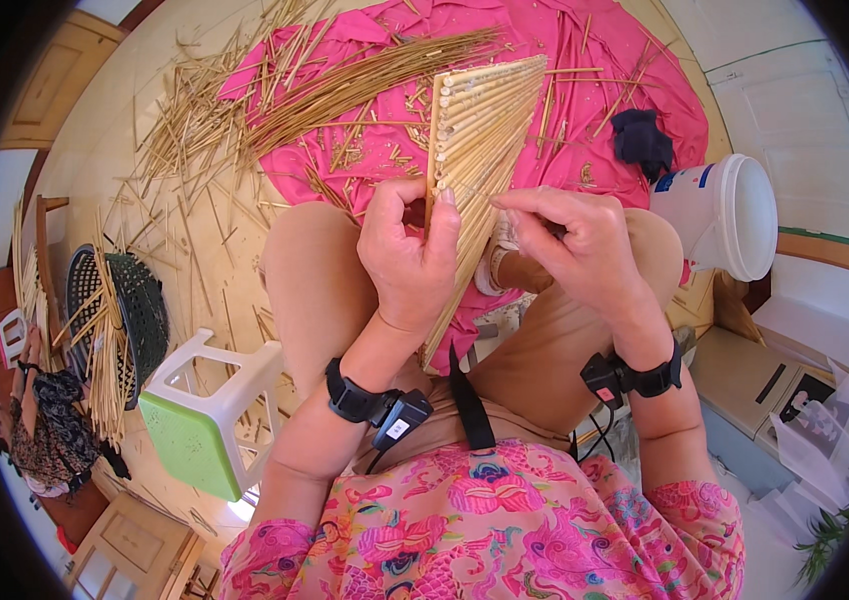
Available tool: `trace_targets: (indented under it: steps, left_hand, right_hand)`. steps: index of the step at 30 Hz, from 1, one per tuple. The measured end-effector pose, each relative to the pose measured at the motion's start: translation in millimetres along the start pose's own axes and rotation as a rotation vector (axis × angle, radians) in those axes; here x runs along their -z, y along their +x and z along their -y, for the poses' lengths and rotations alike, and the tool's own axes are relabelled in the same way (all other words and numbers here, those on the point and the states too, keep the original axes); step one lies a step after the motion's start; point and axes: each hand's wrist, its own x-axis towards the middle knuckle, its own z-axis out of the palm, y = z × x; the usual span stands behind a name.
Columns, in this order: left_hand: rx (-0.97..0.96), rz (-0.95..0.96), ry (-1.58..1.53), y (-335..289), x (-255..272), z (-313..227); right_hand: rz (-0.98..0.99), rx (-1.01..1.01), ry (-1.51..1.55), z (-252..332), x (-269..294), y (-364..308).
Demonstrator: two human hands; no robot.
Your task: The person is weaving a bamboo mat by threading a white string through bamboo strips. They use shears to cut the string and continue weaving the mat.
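Observation:
A panel of pale straw-coloured stalks (490, 125), laid side by side, stands tilted between my knees, its cut round ends along the left edge. My left hand (408, 250) grips that left edge, thumb pressed on the front and fingers partly hidden behind. At the right side of the panel, my right hand (580, 245) is closed in a pinch, thumb and forefinger together close to the stalks. Whatever lies between those fingertips is too small to make out. Black straps with small devices circle both wrists.
Beyond my knees, a pink cloth (635, 75) carries a long bundle of thin stalks (365, 85) and scattered pieces. A dark cloth (642, 140) lies beside a white bucket (745, 215). To my left are a green-topped stool (195, 440) and a dark basket (145, 310) with stalks.

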Motion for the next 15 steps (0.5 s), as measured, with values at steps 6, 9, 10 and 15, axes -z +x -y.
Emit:
trace_targets:
  steps: [6, 9, 10, 15]
  left_hand:
    - [-0.028, 0.014, 0.003, 3, 2, -3]
    - [-0.055, 0.026, -0.033, 4, 0, -7]
    - [-0.05, 0.035, -0.06, 3, 0, -8]
    - [0.03, 0.06, -0.187, -4, -7, -11]
  right_hand:
    - [0.075, 0.087, -0.026, -5, 10, 15]
    - [0.098, 0.07, 0.001, -8, 11, 16]
    - [0.103, 0.059, 0.013, -9, 10, 16]
    - [0.079, -0.087, 0.134, -23, 15, 7]
